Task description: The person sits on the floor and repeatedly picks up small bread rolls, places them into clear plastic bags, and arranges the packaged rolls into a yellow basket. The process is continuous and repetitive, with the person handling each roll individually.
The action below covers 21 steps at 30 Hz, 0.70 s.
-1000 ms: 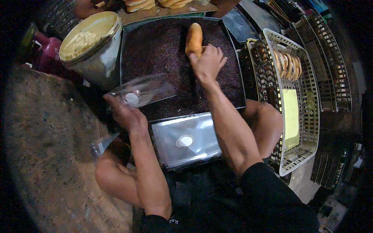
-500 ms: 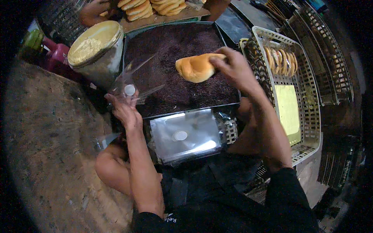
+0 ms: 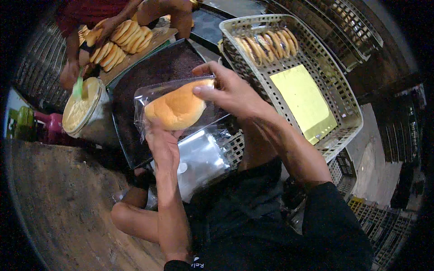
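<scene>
A golden bread roll (image 3: 177, 108) lies tilted inside a clear plastic bag (image 3: 141, 97), over the near part of a tray of dark crumbly filling (image 3: 158, 67). At the roll's right end, my right hand (image 3: 235, 92) is closed on it, thumb on its upper face and forefinger stretched along the bag's edge. My left hand (image 3: 163, 147) supports the bag and roll from below at the left; its fingertips are partly blurred behind the plastic. Just below the hands rests a stack of flat clear bags (image 3: 203, 156) with a white round label.
To the right stands a plastic crate (image 3: 350, 106) with a row of filled breads (image 3: 266, 45) and a yellow sheet (image 3: 303, 101). A cream tub (image 3: 97, 124) is at left. Beyond it, a co-worker's hand (image 3: 70, 73) holds a green spatula (image 3: 78, 86) near piled breads (image 3: 122, 43).
My right hand has brought the roll left and down into the bag my left hand was holding. The view has turned rightward, showing more of the crate and the co-worker.
</scene>
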Tool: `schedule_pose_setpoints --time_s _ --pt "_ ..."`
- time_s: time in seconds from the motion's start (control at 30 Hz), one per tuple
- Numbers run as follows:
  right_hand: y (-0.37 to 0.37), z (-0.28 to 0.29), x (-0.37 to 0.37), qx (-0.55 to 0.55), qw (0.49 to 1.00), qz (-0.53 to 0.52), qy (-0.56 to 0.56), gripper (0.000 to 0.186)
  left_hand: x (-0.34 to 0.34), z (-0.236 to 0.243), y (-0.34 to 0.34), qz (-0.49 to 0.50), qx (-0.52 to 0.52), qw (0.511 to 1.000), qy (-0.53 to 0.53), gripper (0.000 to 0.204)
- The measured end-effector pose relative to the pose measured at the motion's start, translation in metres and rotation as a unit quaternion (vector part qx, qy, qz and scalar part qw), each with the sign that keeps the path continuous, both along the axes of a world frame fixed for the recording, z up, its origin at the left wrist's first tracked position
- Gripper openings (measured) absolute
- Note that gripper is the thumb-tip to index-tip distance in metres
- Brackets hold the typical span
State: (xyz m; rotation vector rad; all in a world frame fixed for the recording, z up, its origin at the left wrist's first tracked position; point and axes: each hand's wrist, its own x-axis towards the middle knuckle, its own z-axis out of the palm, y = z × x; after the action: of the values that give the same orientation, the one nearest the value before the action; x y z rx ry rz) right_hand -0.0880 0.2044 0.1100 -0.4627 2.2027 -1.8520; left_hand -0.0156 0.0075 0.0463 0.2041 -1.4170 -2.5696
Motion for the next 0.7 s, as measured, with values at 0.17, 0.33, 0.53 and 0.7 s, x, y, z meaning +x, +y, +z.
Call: schedule_pose_setpoints --time_s 0.17,0.33,0.53,0.7 --pt "-0.006 0.0 0.039 0.054 0.903 -0.058 0.423 0.041 -0.006 0.0 0.012 0.023 0.115 0.993 0.019 0.064" --pt "-0.003 0.028 0.035 0.101 0.869 -0.042 0.482 0.047 -0.003 -0.019 0.015 0.057 0.175 0.976 -0.116 0.066" --pt "0.067 0.046 0.016 0.411 0.825 -0.1 0.375 0.064 -0.005 0.035 0.098 -0.079 -0.065 0.987 0.125 0.067" --pt "0.143 0.002 -0.04 0.577 0.774 -0.176 0.192 0.084 0.015 -0.031 0.025 -0.376 -0.661 0.597 -0.255 0.068"
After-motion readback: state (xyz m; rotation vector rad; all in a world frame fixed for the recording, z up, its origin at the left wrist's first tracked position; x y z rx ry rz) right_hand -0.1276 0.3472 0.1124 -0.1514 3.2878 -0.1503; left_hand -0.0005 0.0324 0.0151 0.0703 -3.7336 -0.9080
